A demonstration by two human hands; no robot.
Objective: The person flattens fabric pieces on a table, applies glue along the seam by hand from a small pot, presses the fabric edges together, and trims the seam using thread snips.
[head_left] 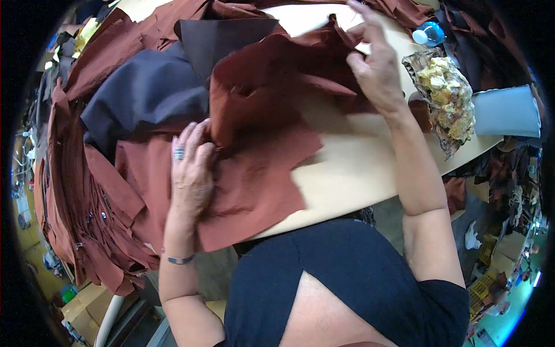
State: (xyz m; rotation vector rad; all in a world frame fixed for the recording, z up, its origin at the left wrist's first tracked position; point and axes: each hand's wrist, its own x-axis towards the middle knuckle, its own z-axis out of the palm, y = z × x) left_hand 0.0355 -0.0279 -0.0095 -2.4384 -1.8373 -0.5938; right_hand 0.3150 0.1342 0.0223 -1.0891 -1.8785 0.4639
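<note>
A piece of reddish-brown cloth [254, 196] lies over the near edge of the table. My left hand [193, 168], wearing a ring, rests on it with fingers extended, fingertips beside a raised fold. That fold belongs to a reddish-brown cloth piece [254, 75] that stands up from the table and stretches towards my right hand. Beside its far right corner, my right hand [376, 72] is raised with thumb and fingers spread. Motion blurs it, and whether a finger touches the cloth is unclear. A dark blue-grey cloth [150, 87] lies left of the fold, with a blackish piece [225, 43] behind.
Long reddish-brown cloth pieces [87, 196] hang in layers over the table's left side. On the right of the pale table [347, 179] are a lumpy yellowish-white mass [445, 95] on dark wrapping, a light-blue box-like object [507, 111] and a bottle [429, 34].
</note>
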